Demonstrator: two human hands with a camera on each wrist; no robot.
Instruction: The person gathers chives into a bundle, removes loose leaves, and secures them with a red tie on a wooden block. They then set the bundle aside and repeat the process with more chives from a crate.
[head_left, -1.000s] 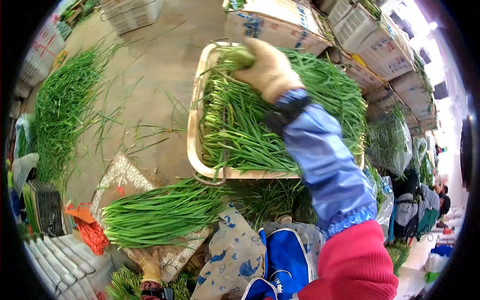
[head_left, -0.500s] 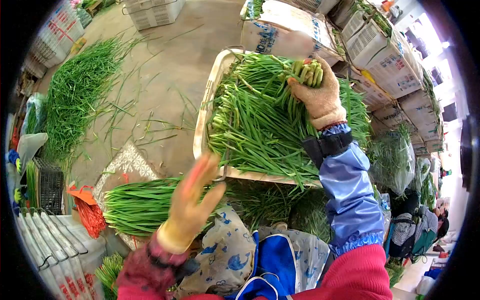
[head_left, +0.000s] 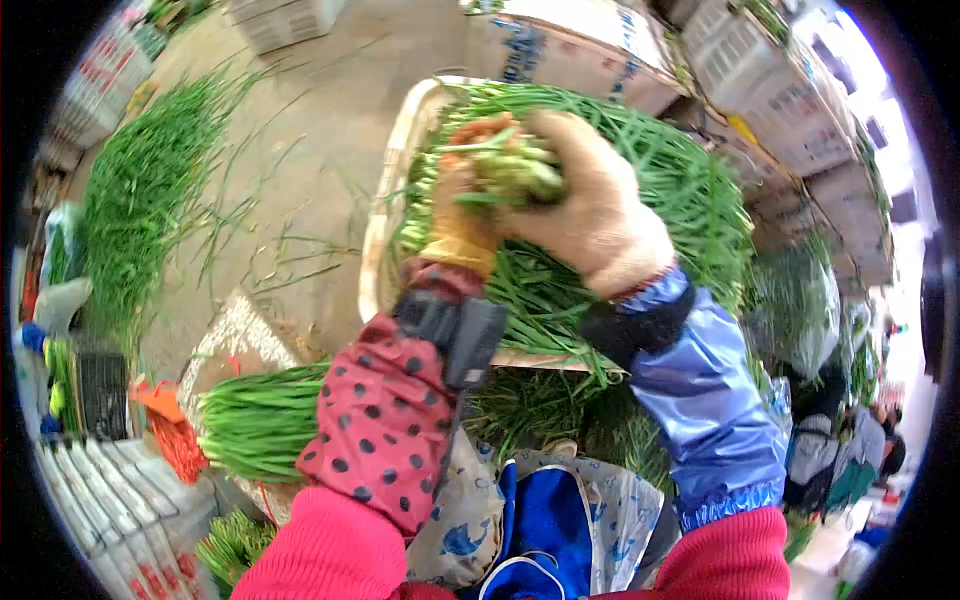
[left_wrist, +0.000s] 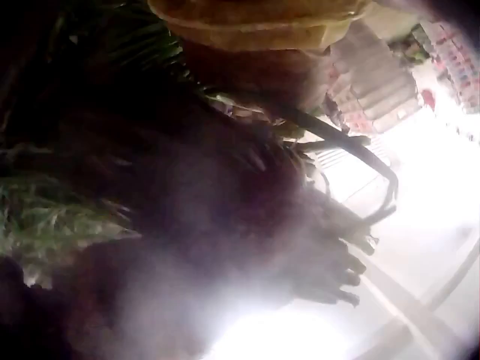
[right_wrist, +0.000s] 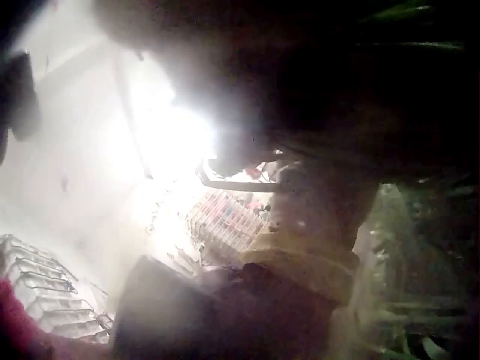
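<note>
In the head view, a bunch of garlic chives (head_left: 530,172) is held over a pale crate (head_left: 375,245) heaped with more chives. My gloved right hand (head_left: 595,205) grips the bunch from the right, its cut stem ends toward the left hand. My left hand (head_left: 465,195), in a yellow and orange glove, is at the bunch's left side with its fingers bent over the stem ends. Motion blurs both hands. Dark stem ends (left_wrist: 341,281) and a bent stalk (left_wrist: 375,161) stand out in the left wrist view. The right wrist view is mostly dark and glaring.
A tidy pile of chives (head_left: 262,425) lies on a patterned board (head_left: 240,335) at left. Loose chives (head_left: 150,200) are heaped on the floor beyond. Printed boxes (head_left: 570,65) stand behind the crate, a bagged bundle (head_left: 795,300) to its right, and an orange bag (head_left: 175,430) lies left.
My left hand has risen from beside the board, past the crate's near edge, to the bunch. My right hand lifted the bunch from the crate's far left, swung right, then came back left.
</note>
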